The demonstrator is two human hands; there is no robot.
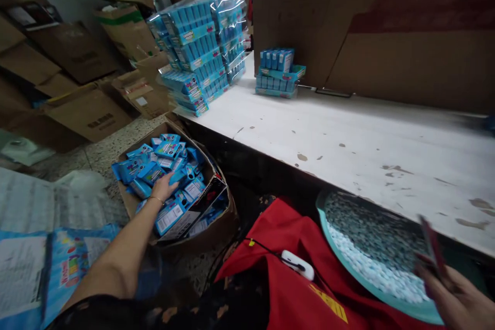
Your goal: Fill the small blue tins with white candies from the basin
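My left hand (163, 188) reaches into an open cardboard carton (228, 191) on the floor, its fingers closed at a small blue packet (176, 178). Many similar blue packets (168, 149) lie heaped around it. At the lower right, my right hand (456, 296) is closed on a thin, dark red flat object (433, 247), blurred so its kind is unclear. Just beside that hand, a turquoise basin (336, 245) holds many small pale pieces (371, 263), partly shaded by the table edge.
A worn white table (348, 139) runs across the view. On it stand stacked, film-wrapped blue display boxes (193, 41), a smaller stack (276, 72) and a large cardboard box (371, 31). Cartons (93, 108) pile up at left. A white device (297, 264) with a cable lies on red cloth (278, 227).
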